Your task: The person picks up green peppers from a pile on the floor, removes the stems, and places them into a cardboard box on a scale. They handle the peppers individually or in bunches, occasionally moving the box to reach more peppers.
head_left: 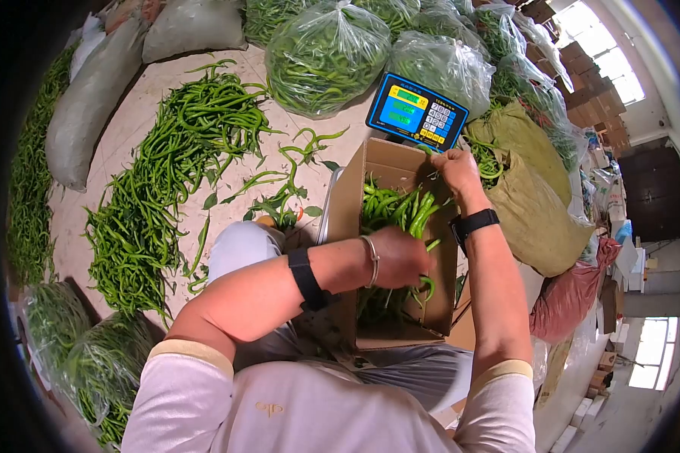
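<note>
An open cardboard box (400, 156) stands in front of me with long green chili peppers (408, 208) inside. My left hand (400, 257) is down in the box opening, over the peppers. Motion smears its fingers, so their grip does not show; a few curved peppers stick out beside it. At the box's far right corner is my right hand (457, 167), its fingers closed together at the cardboard edge. What they pinch, if anything, is hidden. Just beyond that hand sits a digital scale display (415, 112) with a keypad and a lit screen.
A long heap of green peppers (177, 151) lies on the floor to the left, with loose peppers and leaves nearby. Clear plastic bags of peppers (329, 60) line the far side. Olive sacks (536, 204) and a red sack (563, 306) stand at the right.
</note>
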Action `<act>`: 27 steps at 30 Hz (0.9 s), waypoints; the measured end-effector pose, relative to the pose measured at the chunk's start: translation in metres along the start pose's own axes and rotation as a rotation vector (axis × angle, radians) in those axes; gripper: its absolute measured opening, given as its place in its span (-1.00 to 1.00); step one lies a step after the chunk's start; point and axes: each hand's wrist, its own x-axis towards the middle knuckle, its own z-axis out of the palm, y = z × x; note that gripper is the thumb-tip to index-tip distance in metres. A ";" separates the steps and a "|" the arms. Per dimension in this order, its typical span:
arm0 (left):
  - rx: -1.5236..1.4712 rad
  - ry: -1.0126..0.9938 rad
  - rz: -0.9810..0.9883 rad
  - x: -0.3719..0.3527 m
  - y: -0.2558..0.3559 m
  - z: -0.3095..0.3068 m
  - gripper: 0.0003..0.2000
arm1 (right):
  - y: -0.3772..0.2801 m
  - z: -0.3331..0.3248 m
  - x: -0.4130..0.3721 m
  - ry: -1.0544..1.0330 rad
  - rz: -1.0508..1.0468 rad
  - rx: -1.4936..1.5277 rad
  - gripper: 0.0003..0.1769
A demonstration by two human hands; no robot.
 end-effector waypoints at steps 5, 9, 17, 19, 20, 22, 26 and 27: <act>0.102 0.771 -0.177 -0.002 -0.031 -0.029 -0.75 | -0.012 -0.040 -0.042 -0.067 -0.171 0.142 -0.75; 0.076 1.032 -0.126 -0.005 -0.007 -0.065 -0.66 | -0.051 -0.098 -0.136 -0.159 -0.285 0.078 -0.75; 0.181 0.549 -0.026 -0.005 0.011 -0.044 -0.88 | -0.014 -0.100 -0.196 -0.167 -0.325 0.038 -0.70; 0.271 0.542 -0.010 -0.008 0.016 -0.050 -0.89 | -0.005 -0.092 -0.195 -0.041 -0.396 -0.168 -0.69; 0.372 0.556 0.009 -0.009 0.018 -0.051 -0.90 | -0.001 -0.089 -0.195 0.088 -0.482 -0.389 -0.69; 0.422 0.503 -0.028 -0.005 0.017 -0.045 -0.91 | 0.000 -0.083 -0.196 0.149 -0.481 -0.489 -0.70; 0.497 0.572 0.014 -0.002 0.018 -0.034 -0.94 | 0.007 -0.080 -0.192 0.263 -0.466 -0.644 -0.75; 0.511 0.553 -0.001 0.000 0.020 -0.032 -0.95 | 0.009 -0.080 -0.191 0.280 -0.448 -0.672 -0.76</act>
